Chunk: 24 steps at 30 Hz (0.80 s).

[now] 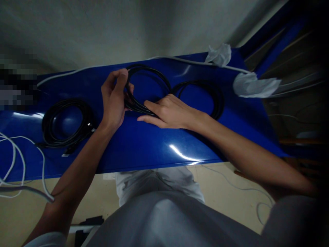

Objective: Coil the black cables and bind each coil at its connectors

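Note:
A coiled black cable [151, 68] is raised in loops above the blue table [144, 151]. My left hand [114, 97] is closed around the left side of the coil, thumb on top. From the right, my right hand [171, 111] grips the coil's lower strands, its thumb and forefinger along them. A second ring of black cable [218, 101] lies on the table just beyond my right wrist; whether it joins the held coil is hidden. Left of my left forearm rests another black cable coil [47, 125], its connector ends near the forearm.
A white cord [84, 69] runs along the table's back edge by the wall. Crumpled white wrappings [219, 55] sit at the back right, with more white wrapping [253, 85] at the right edge. Loose white cables [24, 164] hang around the left front edge, near my left forearm.

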{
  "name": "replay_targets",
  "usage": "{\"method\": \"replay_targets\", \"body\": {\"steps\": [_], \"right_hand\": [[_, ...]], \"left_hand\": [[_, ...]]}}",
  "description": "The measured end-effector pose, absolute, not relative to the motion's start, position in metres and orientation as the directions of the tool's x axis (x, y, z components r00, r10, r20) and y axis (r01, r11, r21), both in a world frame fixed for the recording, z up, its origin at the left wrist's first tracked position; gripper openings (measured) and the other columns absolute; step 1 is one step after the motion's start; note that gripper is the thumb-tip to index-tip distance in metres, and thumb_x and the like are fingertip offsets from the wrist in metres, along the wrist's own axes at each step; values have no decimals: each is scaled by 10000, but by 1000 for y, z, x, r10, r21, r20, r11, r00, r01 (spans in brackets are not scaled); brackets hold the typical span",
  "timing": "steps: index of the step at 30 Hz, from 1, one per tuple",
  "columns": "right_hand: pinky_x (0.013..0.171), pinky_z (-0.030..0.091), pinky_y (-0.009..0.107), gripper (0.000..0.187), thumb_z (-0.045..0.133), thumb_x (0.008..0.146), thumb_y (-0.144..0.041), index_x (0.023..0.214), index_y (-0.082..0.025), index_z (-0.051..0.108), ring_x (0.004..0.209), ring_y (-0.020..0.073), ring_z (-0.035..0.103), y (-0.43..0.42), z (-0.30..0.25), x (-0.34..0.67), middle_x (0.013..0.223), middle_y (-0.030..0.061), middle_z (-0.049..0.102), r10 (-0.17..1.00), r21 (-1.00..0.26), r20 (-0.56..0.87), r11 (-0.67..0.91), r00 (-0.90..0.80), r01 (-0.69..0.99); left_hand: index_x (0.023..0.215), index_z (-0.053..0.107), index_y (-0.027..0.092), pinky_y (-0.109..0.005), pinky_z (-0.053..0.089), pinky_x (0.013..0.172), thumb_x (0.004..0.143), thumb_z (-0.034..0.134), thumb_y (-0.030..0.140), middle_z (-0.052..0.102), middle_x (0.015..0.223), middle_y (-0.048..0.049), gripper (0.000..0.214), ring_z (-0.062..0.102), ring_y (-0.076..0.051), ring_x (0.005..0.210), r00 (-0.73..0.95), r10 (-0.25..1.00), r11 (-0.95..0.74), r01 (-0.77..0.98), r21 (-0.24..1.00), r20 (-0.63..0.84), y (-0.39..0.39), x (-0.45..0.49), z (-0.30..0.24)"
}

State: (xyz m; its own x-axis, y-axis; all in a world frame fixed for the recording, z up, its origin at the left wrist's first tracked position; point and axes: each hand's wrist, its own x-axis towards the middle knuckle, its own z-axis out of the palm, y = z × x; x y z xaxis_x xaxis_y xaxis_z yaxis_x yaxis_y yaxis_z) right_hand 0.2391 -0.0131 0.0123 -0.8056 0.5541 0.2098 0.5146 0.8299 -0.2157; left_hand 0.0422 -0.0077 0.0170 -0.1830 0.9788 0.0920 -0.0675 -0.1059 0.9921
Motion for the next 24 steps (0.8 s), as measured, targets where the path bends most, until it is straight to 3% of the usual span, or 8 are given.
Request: {"method": "replay_targets", "body": {"steps": [6, 12, 15, 20, 24], "right_hand": [[728, 361, 346, 705, 244, 1165, -615, 1188, -90, 716, 709, 238, 627, -9, 12, 244, 782, 115, 720, 559, -162, 230, 829, -797, 535], [752, 374, 361, 781, 223, 1147, -685, 1101, -106, 744, 722, 246, 636, -6, 13, 249, 747, 101, 696, 554, -166, 259, 833, -792, 528], [735, 373, 358, 796, 213, 1146, -700, 1038, -121, 749, 690, 228, 624, -7, 14, 248, 693, 77, 664, 513, -169, 249, 858, -821, 485], [686, 351, 344, 787, 275, 1123, -745, 934, -143, 744, 612, 196, 576, -11, 13, 244, 626, 53, 625, 417, -169, 225, 907, -881, 386], [688, 352, 341, 778, 343, 1097, -778, 889, -149, 750, 617, 197, 581, -13, 12, 244, 608, 50, 623, 374, -185, 218, 923, -902, 338]], "left_hand": [[996, 713, 241, -275, 245, 389, 1013, 655, 683, 645, 745, 14, 445, 454, -81, 444, -222, 974, -54, -77, 996, 36, -3, 38, 21], [1120, 695, 216, -278, 268, 342, 1086, 574, 582, 716, 816, 13, 387, 534, -92, 430, -161, 987, -6, -20, 1000, 2, -2, 31, 33], [1138, 711, 211, -281, 302, 371, 1046, 627, 628, 748, 851, -11, 435, 532, -98, 429, -76, 997, 10, 100, 995, -2, -1, 26, 32], [1213, 707, 214, -269, 420, 459, 952, 812, 467, 787, 880, -27, 378, 570, -112, 474, 39, 999, -1, 375, 927, -15, 3, 12, 22], [1143, 706, 243, -300, 559, 599, 926, 821, 426, 766, 838, -10, 306, 694, -178, 638, 110, 994, -58, 509, 859, 2, 3, 6, 16]]}}
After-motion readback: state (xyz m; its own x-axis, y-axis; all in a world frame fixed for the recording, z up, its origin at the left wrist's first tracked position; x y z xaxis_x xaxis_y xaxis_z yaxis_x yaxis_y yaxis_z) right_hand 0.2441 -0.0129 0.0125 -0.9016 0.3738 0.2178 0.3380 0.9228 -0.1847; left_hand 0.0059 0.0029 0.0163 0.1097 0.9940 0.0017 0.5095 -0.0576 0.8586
